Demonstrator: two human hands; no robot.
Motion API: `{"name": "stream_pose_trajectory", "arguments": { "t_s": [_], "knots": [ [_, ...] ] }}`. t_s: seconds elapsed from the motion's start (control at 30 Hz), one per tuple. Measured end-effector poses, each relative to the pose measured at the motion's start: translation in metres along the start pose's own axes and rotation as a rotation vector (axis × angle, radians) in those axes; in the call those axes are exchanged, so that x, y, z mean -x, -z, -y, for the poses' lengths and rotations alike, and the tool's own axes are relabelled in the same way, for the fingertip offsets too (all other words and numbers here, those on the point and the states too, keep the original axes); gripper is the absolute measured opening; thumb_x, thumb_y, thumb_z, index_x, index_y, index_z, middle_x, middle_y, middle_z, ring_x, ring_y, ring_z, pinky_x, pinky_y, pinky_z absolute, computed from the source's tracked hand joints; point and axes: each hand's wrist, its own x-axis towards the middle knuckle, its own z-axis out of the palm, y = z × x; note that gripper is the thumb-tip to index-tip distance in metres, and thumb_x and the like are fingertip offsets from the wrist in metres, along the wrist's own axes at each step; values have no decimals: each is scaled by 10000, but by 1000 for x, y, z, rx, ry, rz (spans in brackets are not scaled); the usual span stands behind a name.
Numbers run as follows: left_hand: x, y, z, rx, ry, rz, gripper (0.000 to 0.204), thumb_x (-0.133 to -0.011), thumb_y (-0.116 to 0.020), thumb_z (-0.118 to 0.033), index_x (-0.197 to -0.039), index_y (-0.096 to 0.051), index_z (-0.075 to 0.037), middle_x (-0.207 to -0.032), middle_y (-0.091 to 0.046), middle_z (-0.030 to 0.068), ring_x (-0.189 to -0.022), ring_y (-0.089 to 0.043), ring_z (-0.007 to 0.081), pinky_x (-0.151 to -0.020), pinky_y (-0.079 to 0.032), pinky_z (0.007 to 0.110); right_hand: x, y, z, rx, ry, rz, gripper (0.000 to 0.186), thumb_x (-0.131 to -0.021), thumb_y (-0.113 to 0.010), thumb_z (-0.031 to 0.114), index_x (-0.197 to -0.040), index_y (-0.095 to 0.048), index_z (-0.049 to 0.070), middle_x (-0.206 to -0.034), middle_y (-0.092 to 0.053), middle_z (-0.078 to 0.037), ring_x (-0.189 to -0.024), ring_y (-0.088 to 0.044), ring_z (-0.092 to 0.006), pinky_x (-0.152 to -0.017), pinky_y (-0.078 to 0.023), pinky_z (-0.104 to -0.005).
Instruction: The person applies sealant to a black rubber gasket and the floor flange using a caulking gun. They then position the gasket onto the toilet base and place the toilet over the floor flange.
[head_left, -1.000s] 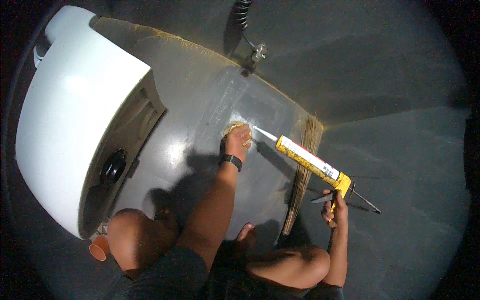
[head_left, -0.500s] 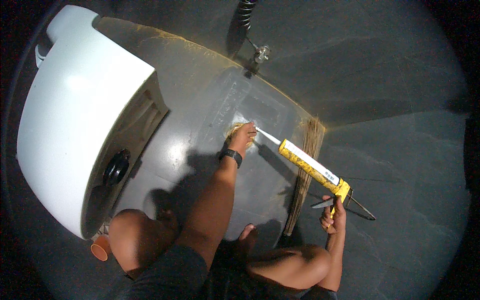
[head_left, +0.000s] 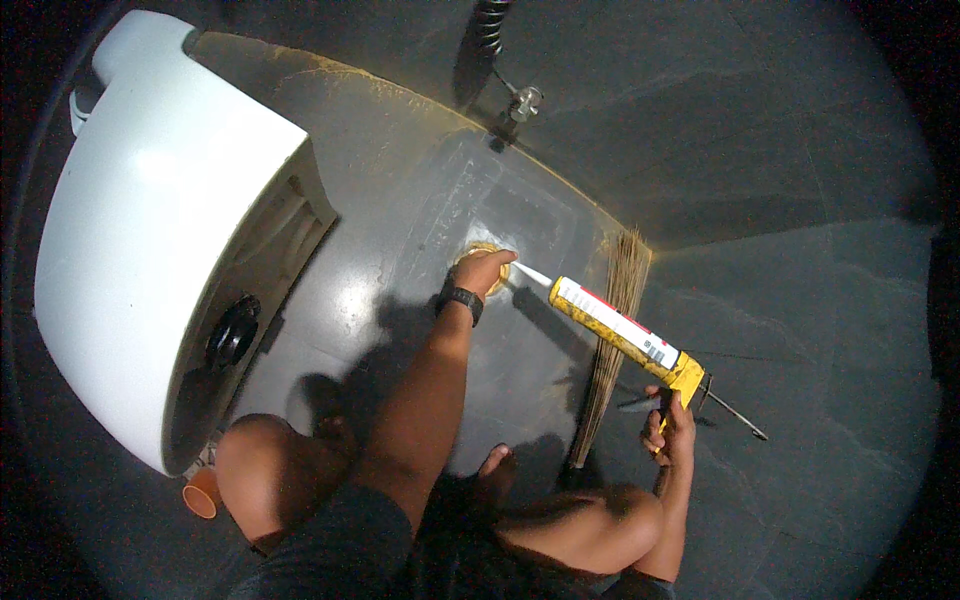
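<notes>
My right hand [head_left: 676, 430] grips the handle of a worn yellow caulking gun [head_left: 612, 332], fingers around its grey trigger. The gun carries a white sealant cartridge [head_left: 625, 328] with a red stripe, and its white nozzle [head_left: 532, 274] points left. My left hand [head_left: 485, 272], with a dark watch on the wrist, is closed at the nozzle's tip; its other fingers are partly hidden. Below that hand a yellowish ring [head_left: 478, 248] surrounds a floor opening, mostly covered by the hand.
A white toilet bowl [head_left: 165, 200] lies tipped at left, a black round fitting [head_left: 234, 333] in its underside. A stick broom [head_left: 606, 370] lies beneath the gun. A metal valve [head_left: 525, 103] is on the wall, and an orange cup [head_left: 201, 494] stands by my left knee.
The gun has shifted slightly left and turned, so the cartridge's red stripe now shows. Its rear rod points farther right. My left hand has lowered slightly toward the ring.
</notes>
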Motion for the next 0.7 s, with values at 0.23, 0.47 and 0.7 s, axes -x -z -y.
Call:
{"name": "stream_pose_trajectory", "arguments": {
  "t_s": [0.23, 0.47, 0.7],
  "knots": [
    [2, -1, -1, -66, -3, -68, 240, -764, -671, -201, -850, -683, 23, -832, -667, 75, -824, -618, 170, -739, -465, 311, 4, -8, 13, 210, 85, -72, 469, -924, -536, 441, -1101, -523, 7, -496, -427, -17, -331, -353, -108, -327, -278, -250],
    [4, -12, 4, -447, -99, -200, 406, -749, -606, -374, -955, -690, -34, -936, -686, 145, -855, -636, 275, -794, -466, 355, 2, 0, 19, 411, 170, -252, 398, -880, -628, 398, -937, -556, 10, -653, -552, -32, -507, -507, -134, -471, -419, -259],
    [-17, 18, 20, -727, -244, -199, 348, -765, -646, -360, -890, -709, -41, -846, -697, 125, -784, -648, 236, -728, -480, 340, -6, 16, -8, 600, 282, -373, 353, -876, -650, 361, -958, -574, 27, -731, -581, -25, -571, -519, -115, -509, -431, -265]
  ]
}}
